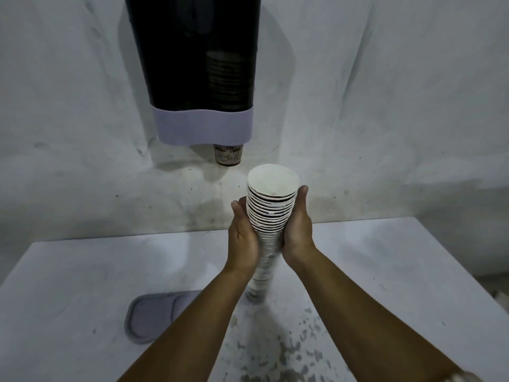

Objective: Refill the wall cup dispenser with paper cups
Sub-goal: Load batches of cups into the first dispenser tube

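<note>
A tall stack of white paper cups [271,202] stands upright, mouths up, over the table. My left hand [243,238] presses its left side and my right hand [298,230] presses its right side, both around the upper half. The stack's lower end is blurred just above the tabletop. On the wall above hangs the cup dispenser [198,64], a dark see-through tube with a pale lavender base band [203,125]. A short stack of cups shows inside its right part, and one printed cup [228,155] pokes out of the bottom.
A white table [82,285] runs below the wall, stained and speckled near the front middle. A grey oval lid [157,312] lies flat on it at the left. The wall [385,106] behind is pale and scuffed.
</note>
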